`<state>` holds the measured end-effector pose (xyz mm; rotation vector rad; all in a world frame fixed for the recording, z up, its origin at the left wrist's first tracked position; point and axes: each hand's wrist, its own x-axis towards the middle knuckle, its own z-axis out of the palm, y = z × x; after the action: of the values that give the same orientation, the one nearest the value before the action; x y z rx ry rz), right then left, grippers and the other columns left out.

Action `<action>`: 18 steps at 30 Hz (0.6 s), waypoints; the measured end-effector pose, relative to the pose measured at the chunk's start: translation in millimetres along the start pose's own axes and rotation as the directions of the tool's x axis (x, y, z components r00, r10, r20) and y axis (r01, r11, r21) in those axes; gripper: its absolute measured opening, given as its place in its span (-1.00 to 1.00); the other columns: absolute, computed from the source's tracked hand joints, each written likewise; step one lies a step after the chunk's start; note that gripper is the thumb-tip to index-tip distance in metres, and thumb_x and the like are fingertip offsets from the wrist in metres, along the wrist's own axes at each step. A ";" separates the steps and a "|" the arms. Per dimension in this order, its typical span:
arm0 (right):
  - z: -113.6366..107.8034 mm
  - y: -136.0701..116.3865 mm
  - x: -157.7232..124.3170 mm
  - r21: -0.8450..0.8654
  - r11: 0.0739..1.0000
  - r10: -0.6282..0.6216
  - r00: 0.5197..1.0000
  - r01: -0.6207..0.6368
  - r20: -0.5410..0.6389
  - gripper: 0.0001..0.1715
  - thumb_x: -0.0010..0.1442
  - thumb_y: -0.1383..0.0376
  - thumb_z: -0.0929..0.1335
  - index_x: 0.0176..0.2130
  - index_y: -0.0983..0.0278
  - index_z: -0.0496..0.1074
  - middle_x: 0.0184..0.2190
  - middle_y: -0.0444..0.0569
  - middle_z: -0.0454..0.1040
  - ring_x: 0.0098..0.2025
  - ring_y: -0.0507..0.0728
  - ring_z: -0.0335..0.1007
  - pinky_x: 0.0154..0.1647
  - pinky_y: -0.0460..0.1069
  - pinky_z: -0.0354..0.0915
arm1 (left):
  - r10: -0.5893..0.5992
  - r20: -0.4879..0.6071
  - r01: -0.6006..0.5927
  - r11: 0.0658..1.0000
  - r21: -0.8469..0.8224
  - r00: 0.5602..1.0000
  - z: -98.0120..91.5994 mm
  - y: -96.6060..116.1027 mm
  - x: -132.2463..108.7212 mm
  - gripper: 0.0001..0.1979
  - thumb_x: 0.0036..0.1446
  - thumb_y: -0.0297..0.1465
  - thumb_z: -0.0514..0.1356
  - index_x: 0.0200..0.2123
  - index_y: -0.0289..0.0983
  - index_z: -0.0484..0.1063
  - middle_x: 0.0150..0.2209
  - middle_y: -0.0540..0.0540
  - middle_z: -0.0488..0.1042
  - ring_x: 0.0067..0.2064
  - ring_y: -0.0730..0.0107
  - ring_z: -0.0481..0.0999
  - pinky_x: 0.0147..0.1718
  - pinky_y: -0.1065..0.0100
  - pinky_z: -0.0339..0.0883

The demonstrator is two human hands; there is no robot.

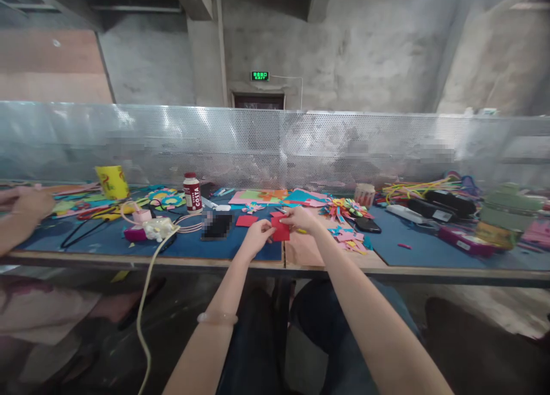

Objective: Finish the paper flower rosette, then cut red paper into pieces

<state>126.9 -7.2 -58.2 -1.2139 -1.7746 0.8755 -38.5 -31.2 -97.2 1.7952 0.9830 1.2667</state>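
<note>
My left hand (258, 238) is closed in a pinch at the left edge of a small red piece of paper (281, 231). At the paper's upper right, the fingers of my right hand (299, 219) are closed on it. A thin greyish pointed thing (281, 210) shows by my right fingertips; it is too small to name surely. The paper is held just above the table near its front edge. Another red paper square (247, 221) lies flat to the left of my hands.
Left of me are a black phone (217, 226), a Costa bottle (192, 193), a power strip (157, 229) with cables and a yellow cup (112, 182). Coloured paper sheets (303, 197) and scraps (351, 237) lie behind and right, near another phone (368, 225). A co-worker's hand (34, 203) is far left.
</note>
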 end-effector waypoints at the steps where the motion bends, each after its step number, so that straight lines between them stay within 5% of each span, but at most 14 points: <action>1: -4.7 -8.5 6.6 -0.021 0.999 0.027 0.998 -0.026 0.064 -0.79 -0.21 0.32 0.46 -0.64 0.32 0.35 -0.76 -0.16 0.35 -0.67 0.03 0.32 -0.63 -0.10 0.29 | -0.001 -0.022 0.001 1.000 -0.008 1.000 -0.1 -1.0 0.9 -0.79 -0.07 -0.26 0.18 -0.49 -0.28 0.24 -0.62 0.07 0.32 -0.63 0.50 0.33 -0.60 0.45 0.24; 6: -17.5 -25.0 12.3 -0.063 0.997 0.058 0.977 -0.046 0.205 -0.79 -0.31 0.43 0.49 -0.65 0.32 0.37 -0.77 -0.16 0.38 -0.70 0.04 0.34 -0.68 -0.13 0.28 | -0.011 -0.046 0.009 1.000 -0.025 0.999 0.4 -4.4 2.7 -0.80 -0.08 -0.28 0.19 -0.48 -0.27 0.24 -0.65 0.10 0.30 -0.62 0.49 0.33 -0.57 0.45 0.26; 18: -8.5 25.6 -19.1 0.236 0.970 0.024 0.991 -0.056 0.134 -0.79 0.03 0.21 0.38 -0.47 0.31 0.36 -0.56 -0.11 0.47 -0.52 -0.01 0.43 -0.49 -0.13 0.39 | -0.043 0.010 0.043 0.999 -0.006 0.999 -0.4 -2.9 0.2 -0.83 -0.13 -0.33 0.26 -0.46 -0.32 0.43 -0.51 -0.06 0.50 -0.44 0.36 0.47 -0.43 0.41 0.31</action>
<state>148.8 -16.8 -81.0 -1.0587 -1.6923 1.1800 -39.3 -29.7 -99.6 1.7644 1.0057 1.2326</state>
